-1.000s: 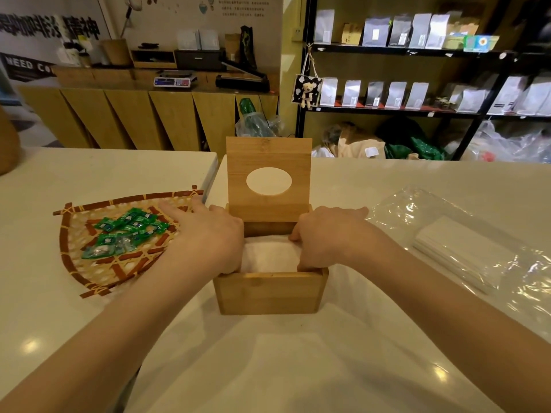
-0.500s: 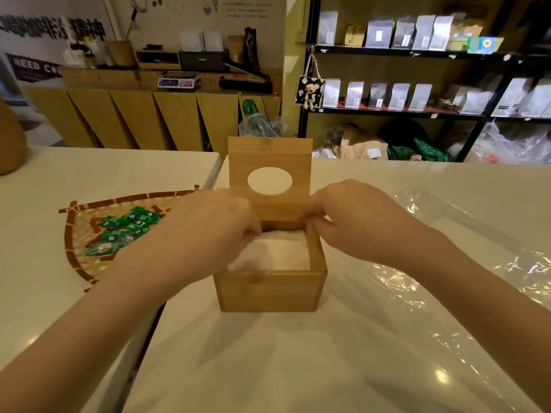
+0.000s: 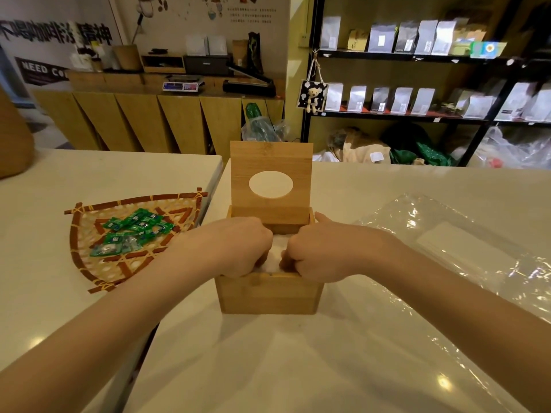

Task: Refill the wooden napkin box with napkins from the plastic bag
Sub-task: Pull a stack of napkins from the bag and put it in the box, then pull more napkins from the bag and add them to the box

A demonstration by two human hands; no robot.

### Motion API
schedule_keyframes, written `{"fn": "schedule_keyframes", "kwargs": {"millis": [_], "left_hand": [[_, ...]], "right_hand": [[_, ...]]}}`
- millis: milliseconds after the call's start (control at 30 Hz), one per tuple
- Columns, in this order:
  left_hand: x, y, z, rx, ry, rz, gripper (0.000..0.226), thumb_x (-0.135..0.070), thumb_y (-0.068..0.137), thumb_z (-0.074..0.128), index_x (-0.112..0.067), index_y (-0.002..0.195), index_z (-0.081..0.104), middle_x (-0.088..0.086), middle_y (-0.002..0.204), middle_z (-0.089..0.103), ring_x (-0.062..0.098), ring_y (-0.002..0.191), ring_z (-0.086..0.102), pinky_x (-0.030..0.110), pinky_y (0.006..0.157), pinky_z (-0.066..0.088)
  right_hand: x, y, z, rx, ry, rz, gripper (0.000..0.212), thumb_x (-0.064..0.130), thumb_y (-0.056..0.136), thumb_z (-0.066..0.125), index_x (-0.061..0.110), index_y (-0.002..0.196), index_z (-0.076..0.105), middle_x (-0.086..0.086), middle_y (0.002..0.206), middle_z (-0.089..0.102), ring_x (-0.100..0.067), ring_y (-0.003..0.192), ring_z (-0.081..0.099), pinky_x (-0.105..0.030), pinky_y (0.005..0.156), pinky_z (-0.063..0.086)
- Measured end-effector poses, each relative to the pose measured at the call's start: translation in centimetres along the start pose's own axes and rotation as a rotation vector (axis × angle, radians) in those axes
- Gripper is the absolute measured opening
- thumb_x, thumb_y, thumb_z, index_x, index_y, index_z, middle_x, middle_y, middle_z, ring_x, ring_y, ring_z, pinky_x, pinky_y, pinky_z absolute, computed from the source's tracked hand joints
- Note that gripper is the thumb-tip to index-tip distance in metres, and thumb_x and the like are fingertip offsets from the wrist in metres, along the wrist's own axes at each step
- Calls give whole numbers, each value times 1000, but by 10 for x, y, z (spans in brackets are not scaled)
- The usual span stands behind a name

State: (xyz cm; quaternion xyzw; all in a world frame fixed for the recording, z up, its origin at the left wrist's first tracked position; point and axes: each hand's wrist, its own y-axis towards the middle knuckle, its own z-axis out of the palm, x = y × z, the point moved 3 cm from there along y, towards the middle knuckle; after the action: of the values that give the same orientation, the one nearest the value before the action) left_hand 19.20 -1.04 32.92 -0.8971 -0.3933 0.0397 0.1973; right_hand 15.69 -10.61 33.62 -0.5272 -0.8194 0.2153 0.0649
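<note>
The wooden napkin box (image 3: 269, 296) stands in the middle of the white counter, its lid (image 3: 271, 162) with an oval hole hinged upright at the back. White napkins (image 3: 278, 253) lie inside, showing only between my hands. My left hand (image 3: 235, 248) and my right hand (image 3: 325, 251) are side by side in the box. Their fingers are curled down onto the napkins at the near wall, and the fingertips are hidden. The clear plastic bag (image 3: 447, 216) lies to the right with a flat stack of napkins (image 3: 465, 254) in it.
A woven bamboo basket (image 3: 89, 234) with several green wrapped candies (image 3: 134, 231) sits on the left table. A gap (image 3: 213, 198) separates that table from the counter. Shelves with pouches and a wooden cabinet stand behind.
My hands went from the box's side walls up to the back near the lid, then came down to the near side, closer together, fingers curled onto the napkins.
</note>
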Motion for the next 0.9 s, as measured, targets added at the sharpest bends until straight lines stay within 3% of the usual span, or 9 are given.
{"fn": "schedule_keyframes", "kwargs": {"millis": [167,233,300,400,500,633,700,800,900], "left_hand": [[0,5,-1,53,-7,-4,26,-12,90,50,-14,113,62,6,111,64,21,99,60,36,92,51],[0,5,-7,67,5,0,31,-9,89,49,-17,116,63,4,115,64,21,102,60,36,94,51],[-3,2,-18,34,17,19,33,-9,90,46,-21,115,64,1,112,66,19,98,60,34,91,51],[-21,-7,-43,-137,21,104,27,-23,91,45,-20,105,68,3,95,70,19,85,64,38,81,54],[-62,-15,-66,-359,9,197,29,-32,91,44,-21,106,68,1,94,71,16,83,65,38,78,55],[-140,-9,-72,-517,-18,423,37,-42,91,41,-26,118,59,-6,121,61,13,109,55,37,94,47],[-180,3,-66,-586,47,545,53,-53,89,29,-19,120,57,-2,127,58,16,118,49,38,99,43],[-236,24,-52,-530,41,648,78,-62,80,10,-14,127,51,4,137,51,19,130,41,35,106,35],[-281,46,-40,-415,-58,715,66,-55,92,26,-12,141,33,2,154,25,15,142,19,30,113,16]], "right_hand": [[-2,-1,2,-30,24,2,30,9,91,35,8,100,63,-2,68,47,-25,83,44,-49,106,23],[-3,-5,2,-90,130,-24,31,9,90,37,12,105,64,-5,87,61,-25,87,49,-38,94,33],[-8,-15,1,-202,254,-47,35,8,91,37,18,112,63,-3,109,65,-23,98,54,-33,87,39],[-28,-46,-3,-406,405,-20,42,3,91,35,22,115,63,2,126,62,-18,115,53,-33,102,36],[-60,-93,3,-551,518,122,42,4,95,33,23,119,61,4,131,58,-12,122,49,-22,101,36],[-102,-160,34,-654,610,334,38,8,96,37,26,119,61,8,125,61,-2,109,50,-11,90,37],[-117,-192,58,-637,641,444,34,12,95,42,26,121,59,8,125,61,-5,109,52,-16,91,39],[-133,-236,99,-593,729,589,35,14,95,45,24,127,54,3,128,59,-11,114,55,-28,100,42],[-144,-275,137,-611,786,723,36,14,94,45,22,128,51,2,128,59,-8,113,54,-24,98,40]]}}
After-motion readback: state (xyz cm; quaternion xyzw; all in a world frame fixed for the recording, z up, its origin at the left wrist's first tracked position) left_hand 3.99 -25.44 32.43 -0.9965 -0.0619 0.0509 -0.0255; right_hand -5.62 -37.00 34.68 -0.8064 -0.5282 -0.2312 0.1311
